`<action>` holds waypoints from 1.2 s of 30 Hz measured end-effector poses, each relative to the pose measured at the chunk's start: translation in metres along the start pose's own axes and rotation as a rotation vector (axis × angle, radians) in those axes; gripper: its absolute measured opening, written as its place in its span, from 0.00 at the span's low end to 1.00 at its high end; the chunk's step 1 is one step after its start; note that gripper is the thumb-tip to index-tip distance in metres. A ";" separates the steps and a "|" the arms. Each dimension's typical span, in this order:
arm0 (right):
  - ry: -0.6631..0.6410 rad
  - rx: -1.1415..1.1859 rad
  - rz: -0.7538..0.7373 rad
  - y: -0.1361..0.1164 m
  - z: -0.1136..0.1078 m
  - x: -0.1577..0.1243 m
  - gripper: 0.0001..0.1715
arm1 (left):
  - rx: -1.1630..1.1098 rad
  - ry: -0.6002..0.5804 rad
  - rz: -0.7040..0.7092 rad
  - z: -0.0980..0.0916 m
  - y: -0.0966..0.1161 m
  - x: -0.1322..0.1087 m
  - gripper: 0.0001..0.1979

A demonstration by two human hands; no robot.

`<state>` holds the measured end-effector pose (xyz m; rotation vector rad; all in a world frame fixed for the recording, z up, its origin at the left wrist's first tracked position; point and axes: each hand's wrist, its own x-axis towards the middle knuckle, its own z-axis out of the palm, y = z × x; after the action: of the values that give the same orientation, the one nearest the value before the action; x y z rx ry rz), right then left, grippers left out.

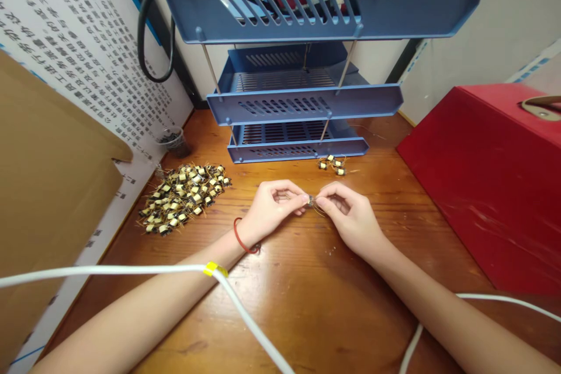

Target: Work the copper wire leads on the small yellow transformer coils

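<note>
A tiny wire-leaded transformer [310,201] sits pinched between the fingers [303,197] of both hands (its details too small to tell). A heap of yellow-taped transformers [182,198] lies left of it, a small cluster [332,165] just ahead.

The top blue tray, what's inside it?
Through the slots of the top blue tray, something red and something pale show. The tray's front wall covers the rest, so I can't tell what they are.

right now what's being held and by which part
A small wire-leaded transformer is held between the fingertips of the left hand and right hand; which part of it each grip is on is too small to tell.
</note>
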<state>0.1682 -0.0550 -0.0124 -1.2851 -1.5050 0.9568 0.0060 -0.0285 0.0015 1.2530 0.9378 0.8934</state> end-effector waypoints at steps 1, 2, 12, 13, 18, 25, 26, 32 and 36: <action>0.003 0.000 0.001 0.000 0.000 0.000 0.06 | 0.005 -0.002 -0.003 0.000 0.000 0.000 0.12; 0.006 -0.002 0.001 0.000 0.000 0.000 0.06 | 0.009 -0.004 -0.005 0.000 0.000 0.000 0.12; 0.008 -0.003 0.020 0.001 0.001 0.001 0.06 | 0.013 -0.032 -0.010 -0.002 0.000 0.000 0.12; 0.007 -0.002 0.018 0.001 0.001 0.001 0.07 | 0.012 -0.032 -0.009 -0.002 0.000 0.000 0.12; -0.003 -0.015 0.014 0.001 0.001 0.002 0.07 | 0.006 -0.048 -0.008 -0.001 0.002 0.000 0.12; -0.019 -0.033 0.007 0.000 0.001 0.002 0.06 | 0.009 -0.144 -0.032 -0.005 0.003 0.002 0.11; -0.018 -0.033 0.007 0.000 0.000 0.002 0.06 | 0.009 -0.168 -0.030 -0.006 0.003 0.003 0.11; -0.017 -0.041 0.007 -0.001 0.000 0.001 0.06 | 0.029 -0.228 -0.036 -0.011 0.001 0.005 0.12; -0.021 -0.034 0.005 -0.001 0.000 0.002 0.07 | 0.067 -0.227 -0.016 -0.012 0.001 0.004 0.11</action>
<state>0.1681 -0.0528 -0.0113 -1.3073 -1.5403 0.9544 -0.0036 -0.0199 0.0008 1.3705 0.8007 0.6945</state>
